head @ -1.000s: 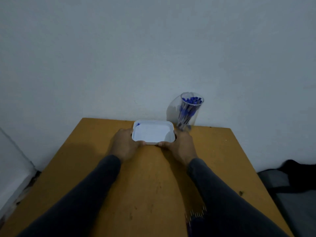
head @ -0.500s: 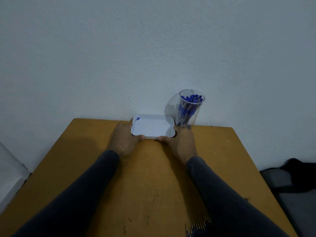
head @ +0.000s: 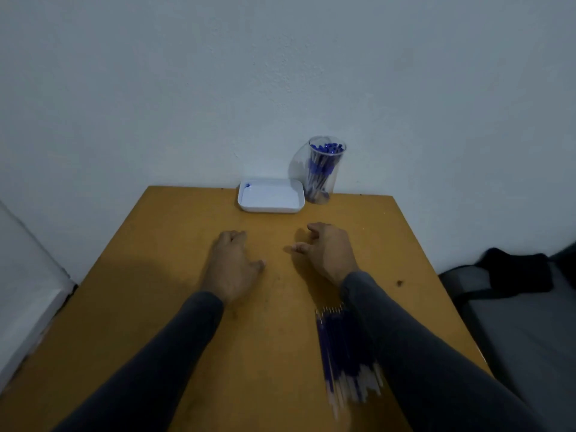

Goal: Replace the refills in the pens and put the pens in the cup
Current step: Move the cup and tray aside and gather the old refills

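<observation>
A clear cup (head: 324,169) full of blue-capped pens stands at the table's far edge against the wall. Just left of it sits a white tray (head: 270,196) with a small blue item in its far left corner. A bundle of blue refills (head: 344,350) lies on the table near me, partly hidden under my right forearm. My left hand (head: 232,263) hovers over the middle of the table, fingers loosely curled, holding nothing. Beside it, my right hand (head: 327,247) is also relaxed and holds nothing. Both hands are well short of the tray.
The wooden table (head: 174,275) butts against a plain wall. A dark bag (head: 514,275) lies on a grey surface to the right of the table. A white surface (head: 28,282) runs along the left side.
Both hands have let go of the white tray, left at the far edge next to the cup, and drawn back toward me to mid-table. The view has tilted down, showing the refills.
</observation>
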Tool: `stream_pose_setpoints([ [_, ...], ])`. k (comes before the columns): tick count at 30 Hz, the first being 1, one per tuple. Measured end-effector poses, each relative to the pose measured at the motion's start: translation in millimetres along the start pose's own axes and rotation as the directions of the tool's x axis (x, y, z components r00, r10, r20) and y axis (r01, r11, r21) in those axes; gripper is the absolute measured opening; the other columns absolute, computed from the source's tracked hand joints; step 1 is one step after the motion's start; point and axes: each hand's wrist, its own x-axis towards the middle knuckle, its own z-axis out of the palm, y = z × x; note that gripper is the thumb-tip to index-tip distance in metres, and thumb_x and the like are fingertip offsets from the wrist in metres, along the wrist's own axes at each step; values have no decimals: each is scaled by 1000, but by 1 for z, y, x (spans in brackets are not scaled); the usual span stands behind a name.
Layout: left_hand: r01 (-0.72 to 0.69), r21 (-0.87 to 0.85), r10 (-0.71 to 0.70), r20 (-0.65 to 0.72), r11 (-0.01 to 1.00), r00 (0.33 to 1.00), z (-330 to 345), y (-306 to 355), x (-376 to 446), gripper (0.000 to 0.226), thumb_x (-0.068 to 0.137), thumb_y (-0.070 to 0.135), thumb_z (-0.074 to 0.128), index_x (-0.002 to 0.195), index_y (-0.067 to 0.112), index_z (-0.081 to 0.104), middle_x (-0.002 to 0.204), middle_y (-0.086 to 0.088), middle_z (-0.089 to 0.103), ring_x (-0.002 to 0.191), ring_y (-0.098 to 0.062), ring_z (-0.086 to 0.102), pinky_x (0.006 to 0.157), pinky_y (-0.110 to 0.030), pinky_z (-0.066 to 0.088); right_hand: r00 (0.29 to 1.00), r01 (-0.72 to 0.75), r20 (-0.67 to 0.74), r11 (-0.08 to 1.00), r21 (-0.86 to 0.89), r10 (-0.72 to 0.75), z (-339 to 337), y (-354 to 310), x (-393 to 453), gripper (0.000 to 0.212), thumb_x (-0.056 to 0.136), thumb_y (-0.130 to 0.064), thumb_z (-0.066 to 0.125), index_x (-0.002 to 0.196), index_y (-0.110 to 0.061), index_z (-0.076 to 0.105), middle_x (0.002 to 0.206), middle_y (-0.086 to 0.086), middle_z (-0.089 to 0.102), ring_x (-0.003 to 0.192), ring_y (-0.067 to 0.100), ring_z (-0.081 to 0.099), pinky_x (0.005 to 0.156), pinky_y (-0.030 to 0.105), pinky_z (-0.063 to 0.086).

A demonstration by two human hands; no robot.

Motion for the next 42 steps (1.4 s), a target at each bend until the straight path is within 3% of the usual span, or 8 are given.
stream_pose_setpoints([
  [10, -234, 184, 208, 152, 955, 966, 27, 32, -143, 62, 96, 52, 57, 152, 30, 40, 159, 6, 32, 144, -17, 26, 121, -40, 26, 996, 10, -85, 979, -204, -28, -21, 63, -127, 60, 94, -57, 64, 141, -20, 59, 131, 10, 55, 125, 28, 46, 105, 37, 42],
  [16, -296, 182, 251, 233, 938, 940, 36, 54, -184, 89, 83, 65, 67, 156, 29, 31, 153, 10, 39, 135, -14, 31, 115, -38, 31, 981, 9, -192, 998, -64, -21, -50, 86, -175, 46, 102, -45, 54, 142, -23, 58, 141, 8, 55, 128, 23, 50, 108, 38, 45],
  [18, -319, 228, 255, 270, 920, 929, 39, 55, -190, 98, 77, 66, 72, 157, 30, 28, 154, 12, 36, 135, -15, 29, 115, -39, 31, 997, 13, -75, 999, -39, -16, -66, 93, -190, 47, 99, -43, 62, 142, -26, 57, 135, 2, 56, 115, 14, 55, 92, 27, 50],
  [20, -316, 255, 248, 265, 914, 932, 41, 57, -191, 97, 77, 63, 74, 157, 31, 28, 155, 13, 34, 136, -15, 28, 115, -39, 30, 979, 71, 191, 997, -30, -64, -76, 95, -205, 54, 89, -46, 74, 138, -30, 58, 123, -6, 56, 104, 6, 52, 81, 18, 46],
  [23, -315, 263, 247, 261, 912, 933, 44, 62, -188, 90, 82, 61, 71, 156, 31, 30, 157, 14, 33, 137, -14, 27, 116, -38, 29, 916, 201, 371, 975, -97, -152, -73, 102, -214, 88, 75, -54, 84, 151, -30, 46, 139, -10, 43, 127, 11, 38, 110, 32, 40],
  [25, -321, 266, 253, 259, 909, 932, 47, 64, -187, 85, 84, 59, 69, 156, 31, 32, 157, 15, 32, 137, -14, 27, 116, -38, 29, 907, 234, 383, 966, -112, -176, -69, 103, -212, 99, 75, -52, 85, 157, -26, 38, 150, -10, 34, 136, 14, 28, 117, 36, 32],
  [33, -368, 197, 316, 252, 909, 915, 53, 62, -180, 72, 91, 56, 63, 154, 34, 35, 158, 20, 32, 134, -9, 27, 116, -37, 29, 908, 290, 349, 948, -130, -230, -60, 98, -199, 86, 83, -39, 82, 156, -20, 40, 158, -5, 38, 142, 15, 34, 118, 30, 30],
  [42, -365, 173, 317, 253, 915, 914, 58, 55, -174, 74, 87, 63, 62, 152, 42, 36, 161, 23, 26, 133, -9, 25, 115, -39, 26, 900, 309, 352, 945, -102, -257, -61, 99, -194, 72, 87, -27, 80, 151, -17, 49, 156, -4, 41, 138, 12, 41, 106, 15, 30],
])
